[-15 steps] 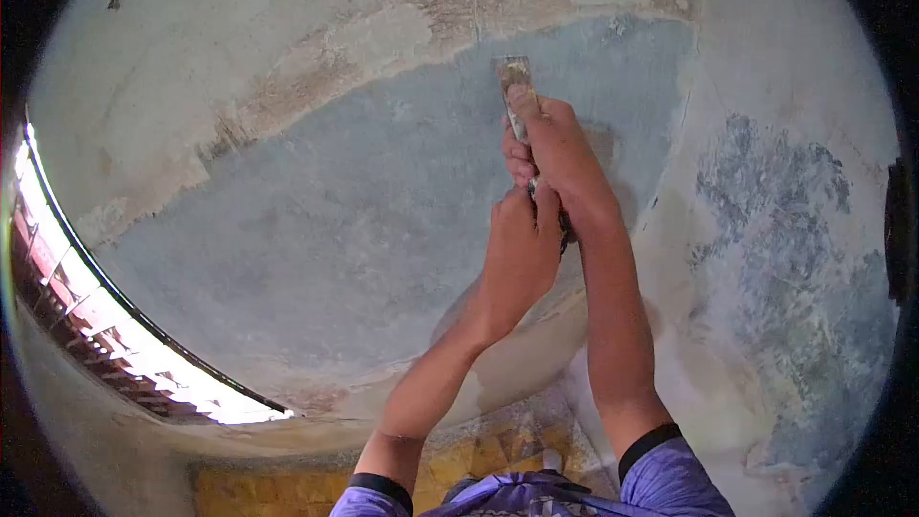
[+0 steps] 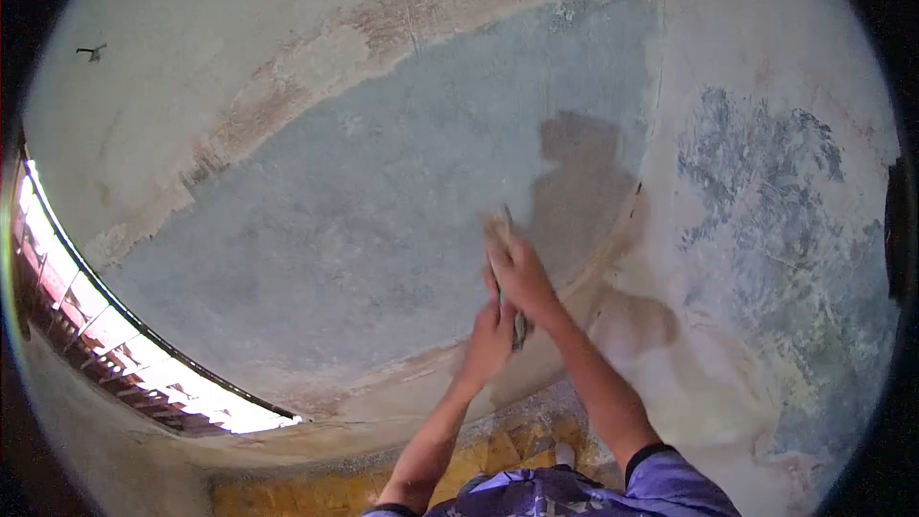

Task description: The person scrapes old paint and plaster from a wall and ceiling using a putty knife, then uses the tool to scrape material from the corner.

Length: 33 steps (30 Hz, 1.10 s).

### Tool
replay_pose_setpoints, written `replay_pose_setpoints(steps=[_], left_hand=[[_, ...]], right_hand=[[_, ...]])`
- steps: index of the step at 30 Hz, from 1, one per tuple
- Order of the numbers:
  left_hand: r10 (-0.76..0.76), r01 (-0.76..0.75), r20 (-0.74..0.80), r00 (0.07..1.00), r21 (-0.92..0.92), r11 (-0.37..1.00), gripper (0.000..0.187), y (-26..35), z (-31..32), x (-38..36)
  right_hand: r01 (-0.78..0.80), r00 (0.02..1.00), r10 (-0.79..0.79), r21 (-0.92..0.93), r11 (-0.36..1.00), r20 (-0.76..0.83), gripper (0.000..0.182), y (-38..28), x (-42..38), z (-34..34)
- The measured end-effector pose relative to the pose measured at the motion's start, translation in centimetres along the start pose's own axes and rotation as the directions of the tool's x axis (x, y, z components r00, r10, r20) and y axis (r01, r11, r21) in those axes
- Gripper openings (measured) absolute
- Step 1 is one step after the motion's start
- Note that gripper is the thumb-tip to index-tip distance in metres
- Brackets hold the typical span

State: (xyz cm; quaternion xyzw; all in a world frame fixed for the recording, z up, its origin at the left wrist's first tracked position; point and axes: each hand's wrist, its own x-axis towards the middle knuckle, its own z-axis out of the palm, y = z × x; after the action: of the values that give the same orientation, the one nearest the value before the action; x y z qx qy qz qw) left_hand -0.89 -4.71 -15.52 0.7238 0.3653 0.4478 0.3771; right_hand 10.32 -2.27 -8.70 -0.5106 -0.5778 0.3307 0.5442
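A putty knife [image 2: 506, 220], its blade smeared by motion, points up and away from me in front of the blue-grey wall patch [image 2: 383, 201]. Wrapped around it near the blade is my right hand [image 2: 522, 276]. Just below, my left hand [image 2: 486, 343] closes on the handle, and the dark handle end [image 2: 520, 330] sticks out beside it. The fingers hide most of the tool. Pale plaster with a rough brown scraped band [image 2: 278, 96] borders the patch along its upper edge.
A bright window opening with bars [image 2: 144, 345] lies at the lower left. On the right, the adjoining wall has a mottled blue patch [image 2: 766, 182]. A small dark hook-like fixture [image 2: 93, 53] is at upper left. Yellowish floor tiles [image 2: 316, 493] show below, and my shadow [image 2: 579, 172] falls on the wall.
Both hands and the putty knife have come down from the top of the blue-grey patch to its lower part. The view has shifted slightly, and the shadow is more exposed.
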Motion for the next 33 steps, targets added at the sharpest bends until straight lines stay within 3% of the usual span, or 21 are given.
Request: replay_pose_setpoints(steps=[1, 2, 3, 4, 6, 7, 9, 10, 11, 12, 13, 14, 16, 18, 21, 24, 27, 28, 29, 31, 33], left_hand=[[-0.153, 0.155, 0.049, 0.987, -0.040, 0.987, 0.041, -1.5, 0.4, -2.0], [-0.233, 0.238, 0.106, 0.967, -0.040, 0.970, 0.041, -3.7, 1.1, -4.4], [-0.311, 0.320, 0.161, 0.937, -0.032, 0.947, 0.043, -6.0, 1.8, -6.8], [-0.221, 0.214, 0.171, 0.960, 0.059, 0.975, 0.046, -10.6, 3.0, -9.6], [-0.489, 0.508, 0.253, 0.834, -0.011, 0.861, 0.051, -13.2, 4.4, -13.9], [-0.457, 0.467, 0.223, 0.861, 0.008, 0.884, 0.053, -15.1, 5.3, -16.1], [-0.378, 0.363, 0.212, 0.901, 0.108, 0.925, 0.056, -18.2, 7.4, -19.6], [-0.340, 0.299, 0.236, 0.910, 0.192, 0.935, 0.056, -19.3, 8.3, -21.3], [-0.309, 0.237, 0.262, 0.914, 0.272, 0.933, 0.055, -19.6, 9.0, -22.6], [-0.393, 0.285, 0.299, 0.869, 0.347, 0.894, 0.054, -18.5, 9.5, -22.8], [-0.476, 0.327, 0.328, 0.816, 0.418, 0.847, 0.053, -16.0, 9.6, -22.1], [-0.560, 0.366, 0.351, 0.750, 0.486, 0.794, 0.051, -13.7, 9.8, -21.7], [-0.502, 0.390, 0.271, 0.821, 0.378, 0.840, 0.054, -12.5, 10.9, -21.6], [-0.424, 0.353, 0.229, 0.876, 0.294, 0.888, 0.058, -13.5, 12.2, -22.2], [-0.583, 0.485, 0.153, 0.798, 0.410, 0.772, 0.060, -13.2, 13.6, -22.9], [-0.419, 0.440, -0.143, 0.896, 0.405, 0.802, 0.055, -9.3, 13.8, -22.8], [-0.600, 0.588, -0.128, 0.790, 0.438, 0.681, 0.049, -10.3, 13.7, -24.1], [-0.676, 0.652, -0.113, 0.728, 0.418, 0.633, 0.048, -10.5, 14.0, -24.7], [-0.605, 0.623, -0.154, 0.781, 0.252, 0.740, 0.048, -10.5, 14.5, -25.2], [-0.456, 0.453, -0.266, 0.849, -0.076, 0.888, 0.047, -9.7, 15.2, -25.8], [-0.568, 0.502, -0.357, 0.741, -0.266, 0.823, 0.058, -13.4, 17.3, -28.5]], right_hand=[[0.027, 0.998, -0.029, 0.029, 0.999, 0.064, 0.020, 6.1, -1.5, 0.4], [-0.027, 1.000, 0.027, -0.108, 0.994, 0.003, 0.017, 9.0, -4.2, 1.0], [-0.220, 0.966, 0.217, 0.011, 0.975, 0.139, 0.031, 14.3, -6.2, 1.2], [-0.024, 0.998, 0.025, -0.027, 0.999, 0.055, 0.043, 16.9, -9.5, 1.6], [-0.297, 0.927, 0.320, -0.136, 0.945, 0.198, 0.046, 21.8, -14.5, 1.6], [-0.401, 0.866, 0.439, -0.190, 0.896, 0.241, 0.046, 22.6, -17.4, 1.6], [-0.414, 0.882, 0.423, -0.085, 0.906, 0.207, 0.046, 31.3, -23.3, 3.1], [-0.460, 0.858, 0.473, -0.113, 0.881, 0.200, 0.046, 32.0, -24.7, 2.9], [-0.506, 0.829, 0.525, -0.142, 0.851, 0.195, 0.046, 32.2, -26.3, 2.8], [-0.550, 0.795, 0.576, -0.176, 0.817, 0.190, 0.045, 32.1, -27.8, 2.3], [-0.583, 0.779, 0.592, -0.110, 0.805, 0.206, 0.063, 29.4, -27.4, 0.9], [-0.565, 0.790, 0.579, -0.130, 0.815, 0.202, 0.055, 30.1, -28.3, 0.2], [-0.506, 0.825, 0.531, -0.166, 0.846, 0.193, 0.039, 31.6, -28.1, -1.0], [-0.455, 0.843, 0.484, -0.166, 0.875, 0.236, 0.038, 32.0, -27.6, -2.6], [-0.389, 0.847, 0.425, -0.171, 0.905, 0.321, 0.036, 26.4, -25.0, -4.4], [-0.312, 0.867, 0.313, -0.067, 0.948, 0.388, 0.034, 25.7, -24.9, -3.6], [-0.236, 0.856, 0.238, -0.064, 0.970, 0.459, 0.032, 26.1, -24.3, -2.9], [-0.216, 0.841, 0.231, -0.089, 0.972, 0.488, 0.031, 25.2, -24.3, -2.9], [-0.341, 0.825, 0.273, 0.050, 0.939, 0.496, 0.030, 24.2, -24.1, -2.5], [-0.192, 0.864, 0.185, -0.033, 0.981, 0.469, 0.030, 23.9, -23.4, -1.7], [-0.058, 0.897, 0.089, -0.085, 0.995, 0.433, 0.030, 22.4, -23.0, -1.0]])
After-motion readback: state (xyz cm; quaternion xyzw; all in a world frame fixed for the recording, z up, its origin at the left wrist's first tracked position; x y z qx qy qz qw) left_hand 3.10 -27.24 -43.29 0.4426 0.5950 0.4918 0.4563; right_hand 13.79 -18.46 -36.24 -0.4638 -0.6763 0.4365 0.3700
